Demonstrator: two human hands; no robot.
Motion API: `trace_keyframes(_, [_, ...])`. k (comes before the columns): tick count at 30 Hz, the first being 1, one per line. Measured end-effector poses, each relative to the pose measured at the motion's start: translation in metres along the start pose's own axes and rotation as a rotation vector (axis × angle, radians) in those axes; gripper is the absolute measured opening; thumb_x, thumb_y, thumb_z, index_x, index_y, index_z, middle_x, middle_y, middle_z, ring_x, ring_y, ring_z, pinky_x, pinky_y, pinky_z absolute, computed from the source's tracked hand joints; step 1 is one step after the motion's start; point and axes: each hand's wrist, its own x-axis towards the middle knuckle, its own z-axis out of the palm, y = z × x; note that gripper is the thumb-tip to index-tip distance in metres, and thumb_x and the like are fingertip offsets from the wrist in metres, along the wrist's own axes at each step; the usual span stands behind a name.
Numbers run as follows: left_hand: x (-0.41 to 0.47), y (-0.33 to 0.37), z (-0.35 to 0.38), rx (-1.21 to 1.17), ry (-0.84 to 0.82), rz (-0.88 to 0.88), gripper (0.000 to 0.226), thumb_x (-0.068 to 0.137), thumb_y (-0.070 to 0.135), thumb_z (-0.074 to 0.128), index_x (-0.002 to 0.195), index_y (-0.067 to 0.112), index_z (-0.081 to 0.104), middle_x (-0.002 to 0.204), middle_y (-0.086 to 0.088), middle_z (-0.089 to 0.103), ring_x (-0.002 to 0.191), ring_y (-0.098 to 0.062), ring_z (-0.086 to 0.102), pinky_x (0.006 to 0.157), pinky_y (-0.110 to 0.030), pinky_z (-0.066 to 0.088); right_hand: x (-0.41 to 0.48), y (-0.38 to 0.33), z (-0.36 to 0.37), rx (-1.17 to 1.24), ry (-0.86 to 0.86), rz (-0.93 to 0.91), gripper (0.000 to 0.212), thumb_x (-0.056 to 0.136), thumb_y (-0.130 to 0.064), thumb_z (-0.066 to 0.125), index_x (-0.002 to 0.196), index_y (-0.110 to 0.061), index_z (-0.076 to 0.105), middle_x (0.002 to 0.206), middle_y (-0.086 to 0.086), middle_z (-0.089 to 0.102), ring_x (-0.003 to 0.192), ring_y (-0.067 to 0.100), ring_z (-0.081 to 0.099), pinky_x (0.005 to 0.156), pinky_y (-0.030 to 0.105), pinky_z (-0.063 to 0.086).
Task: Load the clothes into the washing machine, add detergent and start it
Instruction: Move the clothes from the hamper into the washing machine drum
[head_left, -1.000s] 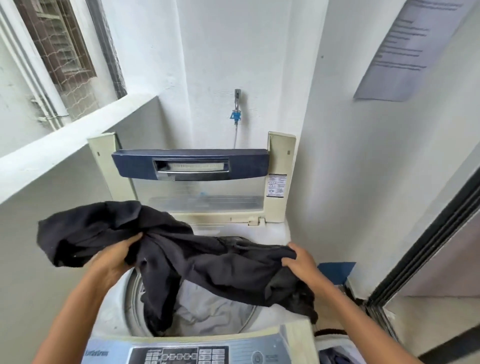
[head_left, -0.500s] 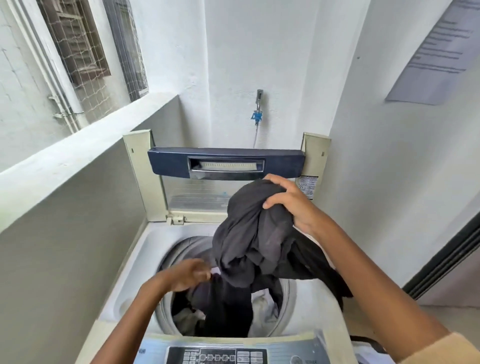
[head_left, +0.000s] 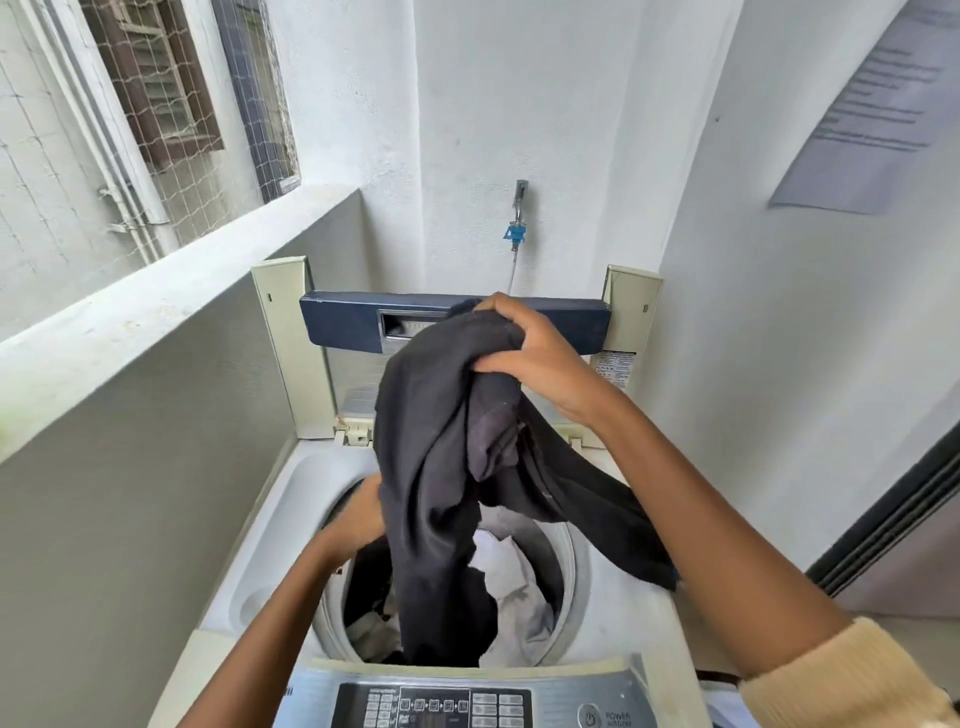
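A top-loading washing machine (head_left: 270, 561) stands in front of me with its blue-trimmed lid (head_left: 343, 322) raised. My right hand (head_left: 535, 358) grips the top of a dark garment (head_left: 441, 467), holding it up over the drum. The cloth hangs down into the drum opening (head_left: 569, 566), where white and grey clothes (head_left: 514, 582) lie. My left hand (head_left: 356, 525) is low at the drum's left rim, touching the hanging cloth; its fingers are hidden behind the fabric. One dark sleeve drapes over the machine's right edge.
The control panel (head_left: 467, 706) with a power button (head_left: 589, 717) runs along the near edge. A tap with a blue fitting (head_left: 517, 231) is on the back wall. A concrete ledge (head_left: 156, 312) runs along the left, a white wall close on the right.
The garment, first spread wide between both hands, was bunched and lifted by my right hand. My left hand dropped toward the drum. The cloth now hangs further inside.
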Motion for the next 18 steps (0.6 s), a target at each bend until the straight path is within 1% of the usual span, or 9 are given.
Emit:
trace_keyframes(1, [-0.002, -0.001, -0.004, -0.063, 0.118, -0.046, 0.014, 0.080, 0.022, 0.061, 0.083, 0.013, 0.051, 0.077, -0.006, 0.054, 0.064, -0.007, 0.051, 0.054, -0.021, 0.041, 0.000, 0.007, -0.001, 0.001, 0.026, 0.024, 0.031, 0.079, 0.005, 0.063, 0.095, -0.019, 0.054, 0.087, -0.007, 0.060, 0.076, -0.003, 0.057, 0.073, 0.012, 0.046])
trace_keyframes(3, [-0.005, 0.001, -0.021, -0.203, 0.370, -0.091, 0.008, 0.088, 0.007, 0.052, 0.082, 0.008, 0.057, 0.074, -0.008, 0.060, 0.051, 0.004, 0.054, 0.048, -0.014, 0.044, -0.001, 0.026, -0.006, -0.021, 0.049, 0.080, 0.027, 0.084, 0.001, 0.059, 0.103, -0.017, 0.052, 0.090, -0.006, 0.059, 0.077, -0.004, 0.056, 0.070, 0.013, 0.047])
trace_keyframes(5, [-0.010, 0.008, -0.048, -0.232, 0.637, -0.056, 0.021, 0.085, -0.008, 0.045, 0.084, 0.010, 0.056, 0.074, -0.005, 0.058, 0.057, 0.008, 0.054, 0.052, -0.009, 0.044, -0.001, 0.048, -0.014, -0.166, 0.013, 0.141, 0.027, 0.090, -0.003, 0.054, 0.115, -0.013, 0.054, 0.101, -0.004, 0.059, 0.087, 0.001, 0.055, 0.071, 0.012, 0.045])
trace_keyframes(8, [-0.013, 0.022, -0.090, -0.092, 0.883, 0.026, 0.031, 0.080, -0.015, 0.042, 0.072, 0.014, 0.039, 0.067, -0.002, 0.043, 0.062, -0.009, 0.043, 0.053, -0.010, 0.036, -0.001, 0.083, -0.022, -0.463, -0.143, 0.245, 0.029, 0.094, -0.011, 0.051, 0.123, -0.010, 0.057, 0.111, -0.003, 0.059, 0.099, 0.008, 0.055, 0.075, 0.011, 0.042])
trace_keyframes(10, [-0.015, 0.026, -0.104, 0.024, 0.899, 0.043, 0.024, 0.081, -0.010, 0.046, 0.080, 0.013, 0.038, 0.071, -0.003, 0.046, 0.065, -0.017, 0.040, 0.060, -0.015, 0.037, -0.008, 0.103, -0.019, -0.569, -0.244, 0.302, 0.028, 0.095, -0.014, 0.050, 0.120, -0.007, 0.060, 0.115, 0.001, 0.063, 0.103, 0.014, 0.059, 0.081, 0.018, 0.045])
trace_keyframes(11, [-0.016, 0.029, -0.107, 0.055, 0.885, 0.040, 0.023, 0.080, -0.007, 0.048, 0.089, 0.013, 0.041, 0.079, -0.004, 0.052, 0.072, -0.020, 0.045, 0.067, -0.024, 0.040, -0.011, 0.111, -0.017, -0.564, -0.253, 0.323, 0.028, 0.095, -0.014, 0.050, 0.120, -0.006, 0.060, 0.117, 0.004, 0.063, 0.106, 0.016, 0.058, 0.084, 0.022, 0.044])
trace_keyframes(13, [-0.019, 0.030, -0.105, 0.152, 0.841, 0.037, 0.030, 0.076, -0.005, 0.048, 0.100, 0.014, 0.050, 0.093, -0.005, 0.061, 0.083, -0.022, 0.053, 0.075, -0.031, 0.041, -0.018, 0.120, -0.013, -0.445, -0.218, 0.358, 0.024, 0.094, -0.012, 0.052, 0.115, -0.005, 0.063, 0.108, 0.002, 0.063, 0.099, 0.013, 0.057, 0.078, 0.021, 0.043])
trace_keyframes(16, [-0.028, 0.031, -0.097, 0.396, 0.816, 0.011, 0.014, 0.070, 0.018, 0.045, 0.081, 0.013, 0.053, 0.080, -0.011, 0.062, 0.076, -0.034, 0.054, 0.064, -0.035, 0.041, -0.023, 0.126, -0.011, -0.274, -0.094, 0.413, 0.007, 0.088, -0.011, 0.061, 0.082, -0.008, 0.063, 0.075, 0.001, 0.057, 0.069, 0.012, 0.052, 0.051, 0.009, 0.037])
trace_keyframes(18, [-0.035, 0.031, -0.095, 0.498, 0.806, -0.050, 0.020, 0.064, 0.029, 0.041, 0.071, 0.012, 0.049, 0.070, -0.012, 0.058, 0.069, -0.037, 0.051, 0.058, -0.036, 0.040, -0.025, 0.137, -0.017, -0.251, -0.046, 0.450, 0.019, 0.080, -0.011, 0.069, 0.070, -0.011, 0.054, 0.066, 0.000, 0.046, 0.061, 0.013, 0.044, 0.043, 0.009, 0.032])
